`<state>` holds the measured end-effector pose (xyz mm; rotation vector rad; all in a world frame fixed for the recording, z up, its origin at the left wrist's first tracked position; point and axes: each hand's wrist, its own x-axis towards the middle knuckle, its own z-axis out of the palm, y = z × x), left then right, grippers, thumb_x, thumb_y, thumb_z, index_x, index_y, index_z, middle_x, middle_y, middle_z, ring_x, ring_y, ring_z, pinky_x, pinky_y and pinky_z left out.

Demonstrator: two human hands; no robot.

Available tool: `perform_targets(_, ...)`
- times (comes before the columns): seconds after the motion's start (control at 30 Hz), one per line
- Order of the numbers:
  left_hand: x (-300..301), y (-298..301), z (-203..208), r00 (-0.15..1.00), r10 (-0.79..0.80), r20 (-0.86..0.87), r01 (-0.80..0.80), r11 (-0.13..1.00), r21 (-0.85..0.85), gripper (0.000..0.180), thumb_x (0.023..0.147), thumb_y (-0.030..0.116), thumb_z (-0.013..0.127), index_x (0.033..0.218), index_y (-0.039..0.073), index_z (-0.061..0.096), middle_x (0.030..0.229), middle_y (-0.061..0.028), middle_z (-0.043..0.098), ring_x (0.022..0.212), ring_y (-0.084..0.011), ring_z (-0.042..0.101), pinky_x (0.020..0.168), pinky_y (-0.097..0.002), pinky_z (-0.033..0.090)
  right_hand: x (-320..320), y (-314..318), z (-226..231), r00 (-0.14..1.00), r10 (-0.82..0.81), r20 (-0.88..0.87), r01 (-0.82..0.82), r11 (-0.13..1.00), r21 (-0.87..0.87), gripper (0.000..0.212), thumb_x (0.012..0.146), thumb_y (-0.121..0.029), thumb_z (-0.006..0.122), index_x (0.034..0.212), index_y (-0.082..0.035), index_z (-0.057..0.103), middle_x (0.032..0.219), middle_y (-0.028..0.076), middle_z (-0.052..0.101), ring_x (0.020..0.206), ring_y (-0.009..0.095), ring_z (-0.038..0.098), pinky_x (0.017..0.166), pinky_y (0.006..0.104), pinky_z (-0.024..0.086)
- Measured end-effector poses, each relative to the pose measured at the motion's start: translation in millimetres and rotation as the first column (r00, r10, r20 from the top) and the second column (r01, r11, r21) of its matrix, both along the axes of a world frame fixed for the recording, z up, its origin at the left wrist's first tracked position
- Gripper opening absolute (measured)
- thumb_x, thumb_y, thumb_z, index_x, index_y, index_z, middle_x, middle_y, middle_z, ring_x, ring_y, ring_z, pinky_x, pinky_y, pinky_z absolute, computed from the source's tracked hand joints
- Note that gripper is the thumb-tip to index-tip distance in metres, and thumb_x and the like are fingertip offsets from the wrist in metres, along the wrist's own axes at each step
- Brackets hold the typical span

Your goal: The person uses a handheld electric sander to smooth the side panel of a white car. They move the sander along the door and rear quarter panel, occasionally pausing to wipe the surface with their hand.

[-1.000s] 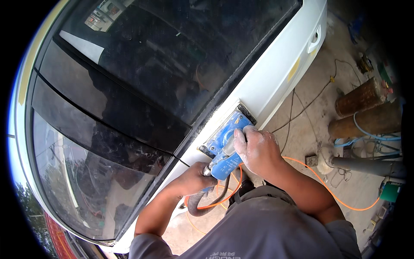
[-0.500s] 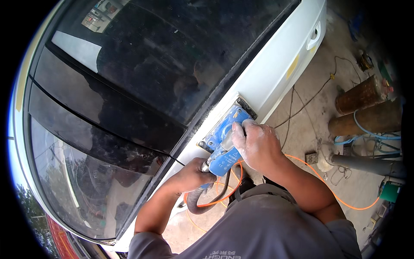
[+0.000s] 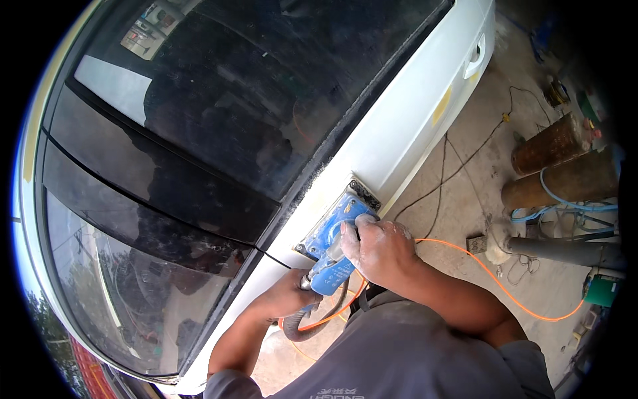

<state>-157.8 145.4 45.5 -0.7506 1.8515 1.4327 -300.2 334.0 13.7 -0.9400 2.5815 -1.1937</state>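
Observation:
A blue air sander (image 3: 333, 274) with a rectangular pad lies flat against the white car door (image 3: 392, 143), just below the dark window (image 3: 259, 86). My right hand (image 3: 380, 247), dusted white, is closed over the tool's head. Farther left and nearer to me, my left hand (image 3: 287, 296) wraps round the rear end, where the hoses join. A grey ridged hose (image 3: 299, 330) hangs from that end beside an orange air line (image 3: 488, 261). Whitish dust coats the door around the pad. My palms hide part of the sander.
Two rusty gas cylinders (image 3: 561, 181) lie at the right with blue hoses (image 3: 525, 217) near them. A dark cable (image 3: 480, 151) and the orange line run across the concrete floor (image 3: 425, 203). A green object (image 3: 601, 287) sits at the right edge.
The sander and both hands have slid a little left and toward me along the door. My grip is the same on both sides. The whole view has shifted slightly.

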Motion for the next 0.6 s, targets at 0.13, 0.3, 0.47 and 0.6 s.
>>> perform_targets(0.13, 0.1, -12.0, 0.5, 0.982, -0.015, -0.190, 0.013, 1.000, -0.012, 0.023, 0.088, 0.006, 0.071, 0.108, -0.005, 0.070, 0.088, -0.0084, 0.072, 0.081, -0.0170, 0.068, 0.077, -0.0337, 0.055, -12.0, -11.7, 15.6, 1.000, 0.000, -0.009, 0.000, 1.000, 0.004, 0.036, 0.103, -0.030, 0.063, 0.078, -0.004, 0.059, 0.060, 0.025, 0.060, 0.060, 0.049, 0.063, 0.059, 0.0600, 0.051)
perform_targets(0.3, 2.7, -1.5, 0.3, 0.990, -0.019, -0.141, 0.010, 0.998, -0.060, 0.023, 0.088, 0.005, 0.070, 0.109, -0.005, 0.070, 0.086, -0.0064, 0.072, 0.080, -0.0169, 0.068, 0.076, -0.0338, 0.055, -4.4, -7.5, -3.7, 1.000, 0.005, -0.021, -0.005, 1.000, -0.020, 0.037, 0.103, -0.029, 0.064, 0.077, -0.004, 0.058, 0.060, 0.024, 0.061, 0.059, 0.049, 0.062, 0.057, 0.0589, 0.051)
perform_targets(0.47, 3.3, -14.2, 1.8, 0.993, 0.012, -0.117, -0.003, 0.997, 0.083, 0.019, 0.089, 0.006, 0.070, 0.105, -0.003, 0.069, 0.083, -0.0066, 0.070, 0.076, -0.0160, 0.069, 0.073, -0.0349, 0.056, -10.1, -17.8, 15.1, 0.998, -0.006, -0.056, 0.005, 1.000, -0.016, 0.037, 0.104, -0.029, 0.063, 0.077, -0.004, 0.058, 0.062, 0.024, 0.062, 0.060, 0.049, 0.064, 0.059, 0.0591, 0.051)
perform_targets(0.6, 6.1, -3.9, 0.2, 0.978, -0.058, -0.201, 0.041, 0.995, -0.087, 0.019, 0.086, 0.004, 0.073, 0.103, -0.003, 0.069, 0.084, -0.0082, 0.072, 0.076, -0.0171, 0.069, 0.075, -0.0341, 0.055, -1.4, -7.5, -1.3, 0.999, 0.017, -0.049, -0.019, 1.000, -0.023, 0.038, 0.104, -0.029, 0.062, 0.076, -0.004, 0.058, 0.062, 0.025, 0.062, 0.060, 0.049, 0.063, 0.059, 0.0610, 0.050)
